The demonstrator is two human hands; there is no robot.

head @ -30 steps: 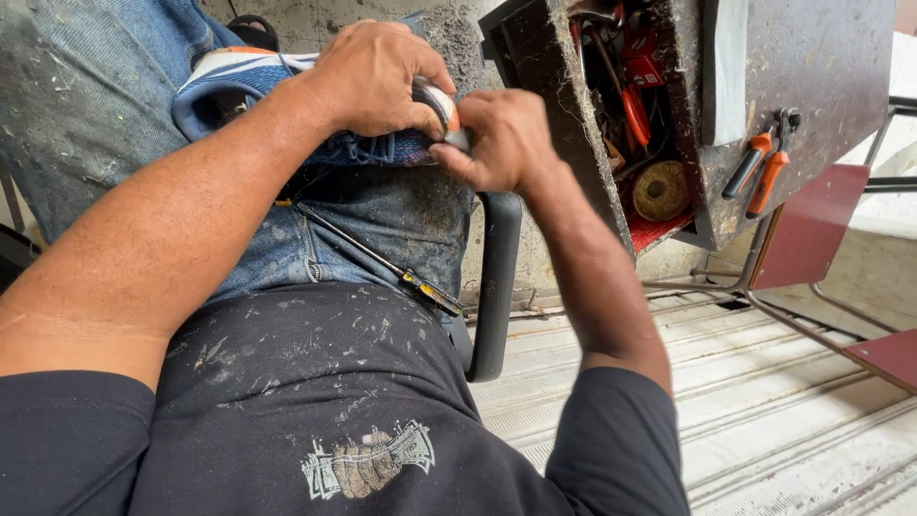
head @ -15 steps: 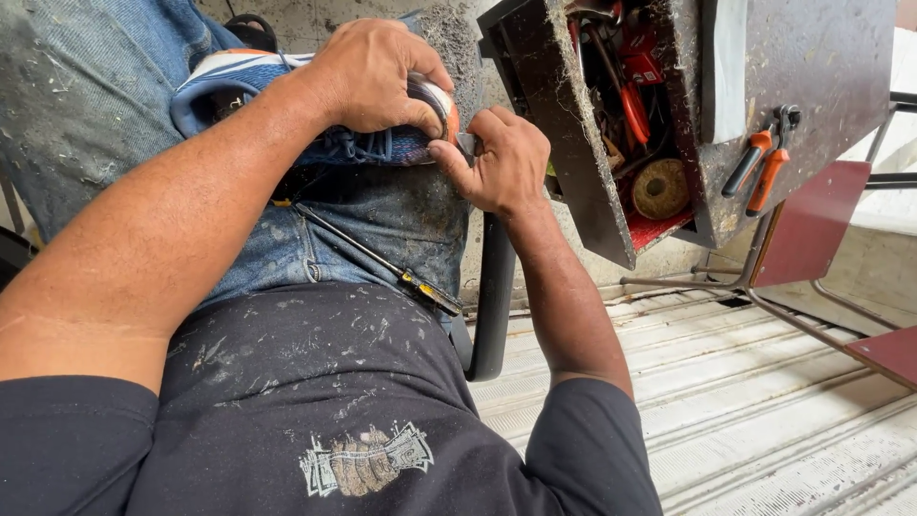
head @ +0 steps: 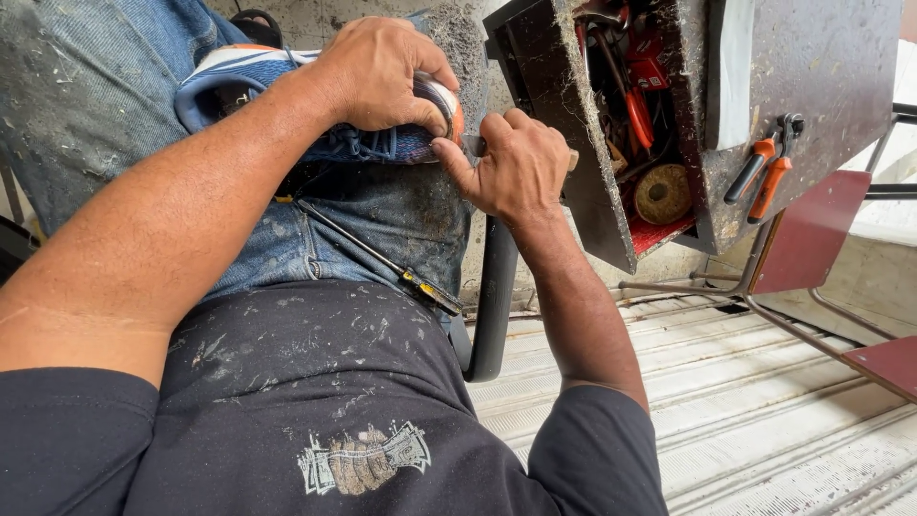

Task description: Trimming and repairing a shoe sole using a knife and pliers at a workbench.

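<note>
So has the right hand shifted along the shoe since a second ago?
Yes. The right hand has slid from beside the left hand to below the shoe's toe, nearer the dark tool box.

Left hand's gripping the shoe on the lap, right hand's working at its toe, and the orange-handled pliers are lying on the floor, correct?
Not the floor. In the head view the orange-handled pliers hang on the side of the tool box. The left hand does grip the shoe, the right hand at its toe.

Blue sneaker with white and orange trim; faded blue jeans flecked with pale dust; orange-handled pliers; a red box floor.
</note>
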